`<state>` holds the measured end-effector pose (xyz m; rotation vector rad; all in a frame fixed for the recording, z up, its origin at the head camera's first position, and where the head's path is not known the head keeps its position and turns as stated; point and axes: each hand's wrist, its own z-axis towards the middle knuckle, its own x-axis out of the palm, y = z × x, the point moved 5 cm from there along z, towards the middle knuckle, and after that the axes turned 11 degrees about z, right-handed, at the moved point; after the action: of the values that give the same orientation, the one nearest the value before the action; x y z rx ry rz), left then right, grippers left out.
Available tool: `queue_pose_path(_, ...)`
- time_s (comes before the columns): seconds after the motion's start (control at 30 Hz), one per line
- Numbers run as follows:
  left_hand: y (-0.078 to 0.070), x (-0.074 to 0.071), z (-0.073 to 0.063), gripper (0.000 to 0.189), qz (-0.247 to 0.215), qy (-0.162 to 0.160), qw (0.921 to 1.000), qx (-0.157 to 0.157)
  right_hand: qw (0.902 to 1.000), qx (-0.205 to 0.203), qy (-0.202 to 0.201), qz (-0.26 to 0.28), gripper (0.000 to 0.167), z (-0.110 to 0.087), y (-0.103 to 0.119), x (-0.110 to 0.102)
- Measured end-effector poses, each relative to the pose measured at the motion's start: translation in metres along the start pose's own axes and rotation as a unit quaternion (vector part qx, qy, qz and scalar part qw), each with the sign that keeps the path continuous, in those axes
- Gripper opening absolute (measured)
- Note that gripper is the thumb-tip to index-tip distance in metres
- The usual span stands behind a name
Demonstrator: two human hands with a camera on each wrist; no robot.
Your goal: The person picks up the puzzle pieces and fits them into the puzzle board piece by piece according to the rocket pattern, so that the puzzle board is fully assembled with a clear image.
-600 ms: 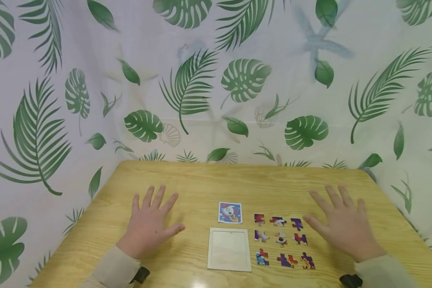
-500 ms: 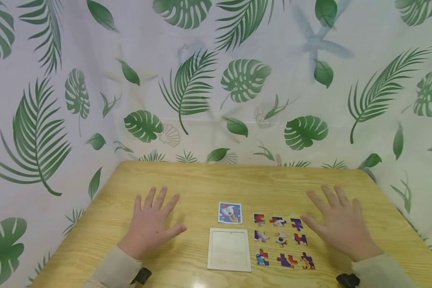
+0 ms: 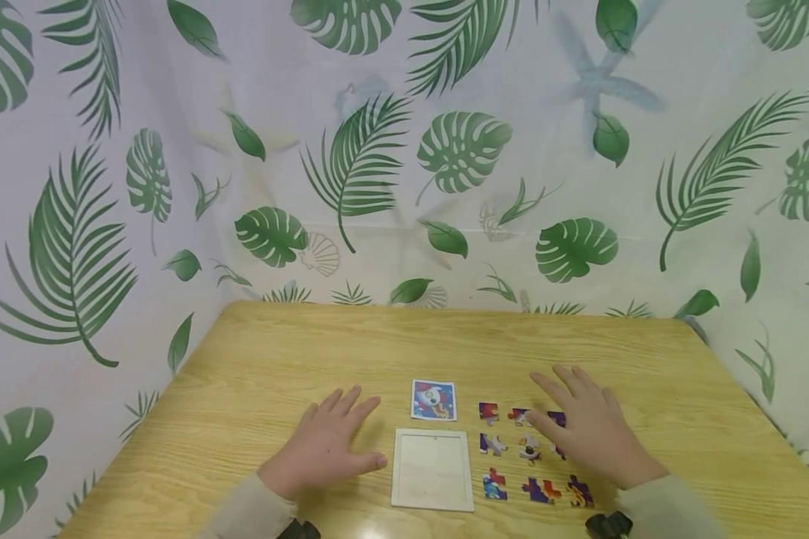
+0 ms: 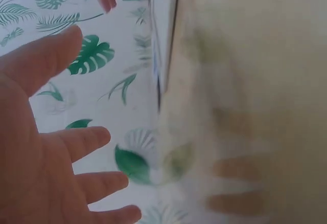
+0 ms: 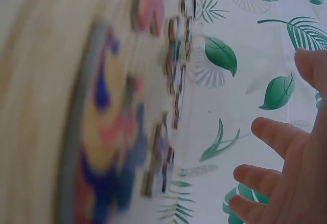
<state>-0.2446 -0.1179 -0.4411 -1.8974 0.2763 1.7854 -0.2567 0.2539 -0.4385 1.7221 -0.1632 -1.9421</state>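
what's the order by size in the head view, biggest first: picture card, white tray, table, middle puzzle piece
1. Table
2. White tray
3. Picture card
4. Middle puzzle piece
No two look alike in size there

Colourful puzzle pieces [image 3: 529,448] lie beside a pale tray [image 3: 433,470].

Wood-grain tabletop [image 3: 323,344], yellowish, far corners rounded. Behind it and along both sides I see white sheeting [image 3: 263,45], lightly creased, printed with green palm fronds [image 3: 359,168], monstera leaves [image 3: 576,245], a blue starfish [image 3: 595,82] and fainter shells [image 3: 321,254]. Glare spot [image 3: 367,531] on the tabletop's near part.
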Motion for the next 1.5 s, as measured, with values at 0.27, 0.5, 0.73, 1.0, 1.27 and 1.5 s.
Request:
queue_pose_path(0.27,-0.018,0.026,0.002,0.088,-0.097,0.058,0.9931,0.029,0.9982,-0.004,0.023,0.055,0.071,0.009,0.016,0.021)
queue_pose_path(0.5,-0.022,0.038,-0.004,0.091,-0.091,0.051,0.9938,0.037,0.9955,-0.017,0.055,0.075,0.05,0.019,0.025,0.035)
queue_pose_path(0.73,-0.018,0.043,-0.006,0.097,-0.063,0.049,0.9955,0.052,0.9976,-0.01,0.039,0.057,0.037,0.025,0.027,0.045)
queue_pose_path(1.0,-0.015,0.044,-0.003,0.096,-0.065,0.042,0.9949,0.065,0.9994,-0.015,-0.003,0.031,0.026,0.033,0.023,0.047)
queue_pose_path(1.27,-0.014,0.048,0.002,0.095,-0.065,0.047,0.9946,0.066,0.9995,-0.016,-0.009,0.027,0.02,0.031,0.022,0.048)
queue_pose_path(1.5,-0.011,0.046,0.002,0.092,-0.07,0.047,0.9941,0.068,0.9984,-0.018,-0.024,0.047,0.015,0.034,0.025,0.05)
